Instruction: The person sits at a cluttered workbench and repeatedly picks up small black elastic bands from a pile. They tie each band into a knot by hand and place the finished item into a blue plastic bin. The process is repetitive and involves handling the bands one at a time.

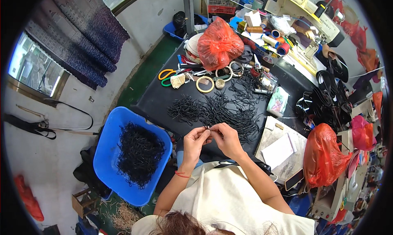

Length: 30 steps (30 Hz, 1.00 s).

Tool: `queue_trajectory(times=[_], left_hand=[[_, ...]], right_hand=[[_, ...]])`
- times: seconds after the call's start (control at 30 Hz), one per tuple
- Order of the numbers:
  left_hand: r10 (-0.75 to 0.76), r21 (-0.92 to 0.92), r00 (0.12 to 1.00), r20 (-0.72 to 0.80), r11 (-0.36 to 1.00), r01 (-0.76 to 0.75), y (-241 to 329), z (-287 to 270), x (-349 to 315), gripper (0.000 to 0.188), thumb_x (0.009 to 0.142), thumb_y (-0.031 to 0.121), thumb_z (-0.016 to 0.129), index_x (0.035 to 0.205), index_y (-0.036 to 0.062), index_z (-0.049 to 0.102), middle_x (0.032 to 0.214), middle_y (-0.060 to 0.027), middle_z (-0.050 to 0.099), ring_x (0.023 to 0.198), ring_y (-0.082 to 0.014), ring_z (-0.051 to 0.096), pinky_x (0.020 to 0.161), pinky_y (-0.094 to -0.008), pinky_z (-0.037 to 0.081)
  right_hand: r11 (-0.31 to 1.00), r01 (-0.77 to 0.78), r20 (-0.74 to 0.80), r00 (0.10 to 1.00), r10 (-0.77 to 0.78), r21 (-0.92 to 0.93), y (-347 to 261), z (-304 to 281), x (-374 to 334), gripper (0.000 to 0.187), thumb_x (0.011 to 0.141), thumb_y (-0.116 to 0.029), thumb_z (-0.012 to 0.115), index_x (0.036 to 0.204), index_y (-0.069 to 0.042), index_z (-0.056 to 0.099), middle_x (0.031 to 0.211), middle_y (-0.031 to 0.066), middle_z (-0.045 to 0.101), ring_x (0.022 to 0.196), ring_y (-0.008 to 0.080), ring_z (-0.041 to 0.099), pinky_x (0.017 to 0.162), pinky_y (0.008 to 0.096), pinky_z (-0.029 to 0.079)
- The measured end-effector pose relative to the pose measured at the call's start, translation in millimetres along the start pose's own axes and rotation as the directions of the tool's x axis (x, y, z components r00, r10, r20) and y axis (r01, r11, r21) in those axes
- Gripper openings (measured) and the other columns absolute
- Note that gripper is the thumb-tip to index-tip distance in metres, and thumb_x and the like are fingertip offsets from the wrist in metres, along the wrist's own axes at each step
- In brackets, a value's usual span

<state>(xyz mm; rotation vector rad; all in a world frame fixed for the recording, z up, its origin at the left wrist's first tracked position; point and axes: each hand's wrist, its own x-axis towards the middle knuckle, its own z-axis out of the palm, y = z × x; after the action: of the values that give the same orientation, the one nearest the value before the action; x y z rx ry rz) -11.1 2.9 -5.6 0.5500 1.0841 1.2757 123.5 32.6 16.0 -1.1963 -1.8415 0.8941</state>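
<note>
My left hand (194, 146) and my right hand (227, 141) meet at the near edge of the black table (157, 102). Both are closed, fingertips pinched together on a thin black cord (207, 128), of which only a short bit shows. Just beyond my fingers spreads a large tangle of black cords (229, 112). A smaller heap of black cord pieces (184, 110) lies to its left. On the floor side at left stands a blue plastic tub (107, 169), holding a mass of looped black cords (139, 153).
Scissors (166, 76), tape rolls (205, 84) and a knotted red bag (220, 42) sit at the table's back. Right are a tissue pack (278, 102), a board with white paper (278, 150), a phone (294, 179) and another red bag (325, 155). Another person's hand (327, 51) is by a sewing machine (305, 57).
</note>
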Motion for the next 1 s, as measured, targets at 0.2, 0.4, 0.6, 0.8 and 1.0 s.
queue_trajectory(times=[0.2,0.4,0.6,0.8,1.0], left_hand=[[0.136,0.043,0.990,-0.031,0.990,-0.134,-9,-7,-1,0.013,0.086,0.009,0.060,0.095,0.0002,0.061,0.086,-0.0040,0.063,0.076,-0.0097,0.060,0.073,-0.0226,0.049],[-0.249,-0.344,0.967,0.060,0.904,0.254,12,-22,0,0.009,0.089,0.014,0.056,0.091,0.0058,0.059,0.083,-0.0023,0.061,0.079,-0.0121,0.060,0.075,-0.0283,0.051],[-0.350,-0.133,0.919,0.181,0.917,0.375,19,-25,0,0.013,0.089,0.015,0.056,0.094,0.0033,0.060,0.090,-0.0072,0.064,0.085,-0.0155,0.063,0.078,-0.0313,0.053],[-0.289,0.121,0.955,0.067,0.952,0.279,24,-26,4,0.015,0.086,0.012,0.059,0.093,-0.0011,0.061,0.082,-0.0088,0.065,0.075,-0.0144,0.064,0.073,-0.0268,0.053],[-0.257,0.576,0.860,0.442,0.816,-0.052,23,-27,-4,0.016,0.083,0.006,0.060,0.096,-0.0034,0.062,0.081,-0.0054,0.063,0.071,-0.0090,0.056,0.066,-0.0219,0.046]], right_hand=[[0.991,-0.104,0.044,0.994,0.101,0.086,-10,5,-3,0.013,0.078,-0.003,0.063,0.090,-0.002,0.063,0.075,0.0093,0.059,0.062,0.0189,0.056,0.056,0.0278,0.045],[0.986,0.108,0.012,0.994,-0.107,-0.126,-2,-5,-10,0.013,0.076,0.000,0.062,0.089,-0.003,0.064,0.077,0.0102,0.059,0.068,0.0266,0.059,0.059,0.0338,0.048],[0.947,0.269,0.054,0.963,-0.264,-0.173,-8,2,1,0.016,0.075,0.000,0.061,0.090,-0.003,0.062,0.080,0.0099,0.058,0.074,0.0267,0.059,0.061,0.0338,0.049],[0.948,0.120,0.063,0.992,-0.106,-0.296,-1,-14,-5,0.012,0.078,-0.005,0.060,0.090,-0.002,0.062,0.078,0.0101,0.058,0.071,0.0278,0.059,0.061,0.0352,0.048],[0.859,0.435,0.358,0.874,-0.330,-0.269,-17,-32,20,0.010,0.077,-0.003,0.059,0.086,-0.002,0.062,0.076,0.0086,0.054,0.072,0.0248,0.055,0.061,0.0315,0.044]])
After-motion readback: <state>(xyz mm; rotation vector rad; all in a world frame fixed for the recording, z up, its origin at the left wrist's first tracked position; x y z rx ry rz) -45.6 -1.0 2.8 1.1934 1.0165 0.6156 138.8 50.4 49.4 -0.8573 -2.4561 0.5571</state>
